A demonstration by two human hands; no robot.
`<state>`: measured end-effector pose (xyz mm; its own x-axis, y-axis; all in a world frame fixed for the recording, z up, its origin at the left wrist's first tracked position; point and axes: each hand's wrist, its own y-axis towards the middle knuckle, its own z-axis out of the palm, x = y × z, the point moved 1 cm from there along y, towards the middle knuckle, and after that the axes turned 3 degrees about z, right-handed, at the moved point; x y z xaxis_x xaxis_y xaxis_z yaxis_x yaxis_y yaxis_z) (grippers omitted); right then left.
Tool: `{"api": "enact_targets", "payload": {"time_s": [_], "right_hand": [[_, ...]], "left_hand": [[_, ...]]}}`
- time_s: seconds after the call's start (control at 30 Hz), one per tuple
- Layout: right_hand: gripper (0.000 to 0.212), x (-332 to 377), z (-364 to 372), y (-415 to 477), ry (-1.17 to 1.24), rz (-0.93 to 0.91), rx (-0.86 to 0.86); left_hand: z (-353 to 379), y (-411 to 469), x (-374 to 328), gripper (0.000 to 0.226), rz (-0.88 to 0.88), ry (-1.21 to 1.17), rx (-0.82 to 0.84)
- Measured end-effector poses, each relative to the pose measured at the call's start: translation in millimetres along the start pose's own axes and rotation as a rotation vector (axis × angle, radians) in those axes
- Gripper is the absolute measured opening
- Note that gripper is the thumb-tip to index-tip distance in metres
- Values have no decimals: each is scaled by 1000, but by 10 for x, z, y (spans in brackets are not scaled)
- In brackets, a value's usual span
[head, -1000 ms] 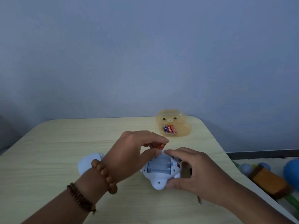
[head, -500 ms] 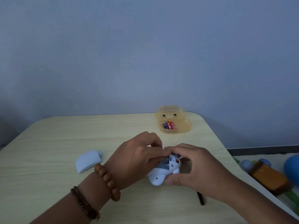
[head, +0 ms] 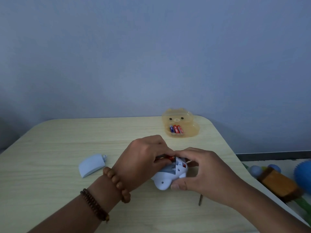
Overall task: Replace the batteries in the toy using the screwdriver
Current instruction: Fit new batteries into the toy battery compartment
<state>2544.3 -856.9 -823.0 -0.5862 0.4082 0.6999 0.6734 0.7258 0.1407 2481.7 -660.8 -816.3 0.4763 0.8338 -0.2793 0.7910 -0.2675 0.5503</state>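
Cover (head: 91, 165) off; left hand (head: 143, 158) pinches battery (head: 170, 158) into toy (head: 165, 179) gripped by right hand (head: 207, 172); closing, screwing remain.

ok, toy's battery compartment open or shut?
Open: the battery cover lies apart on the table, left of the toy, whose grey battery bay is exposed.

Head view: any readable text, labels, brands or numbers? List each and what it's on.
No text can be read.
Three red and blue batteries in the translucent yellow bear-shaped box: label print too small and blurred.
Red battery pinched by the left hand: print blurred.
Pale blue plastic toy held by the right hand: no markings visible.
Box: a drawn bear face only, no words.
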Motion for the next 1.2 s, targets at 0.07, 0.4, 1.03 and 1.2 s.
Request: {"api": "enact_targets", "payload": {"time_s": [0.07, 0.4, 1.03, 1.2], "right_hand": [[60, 0, -1, -2, 3, 0, -7], [57, -1, 4, -12, 42, 1, -27], [58, -65, -42, -9, 65, -15, -13], [62, -115, -37, 9, 61, 30, -3]], "left_hand": [[0, -16, 14, 16, 0, 27, 10], [0, -19, -64, 18, 146, 294, 139], [2, -177, 1, 52, -25, 64, 250], [-141, -188, -9, 53, -78, -91, 216]]}}
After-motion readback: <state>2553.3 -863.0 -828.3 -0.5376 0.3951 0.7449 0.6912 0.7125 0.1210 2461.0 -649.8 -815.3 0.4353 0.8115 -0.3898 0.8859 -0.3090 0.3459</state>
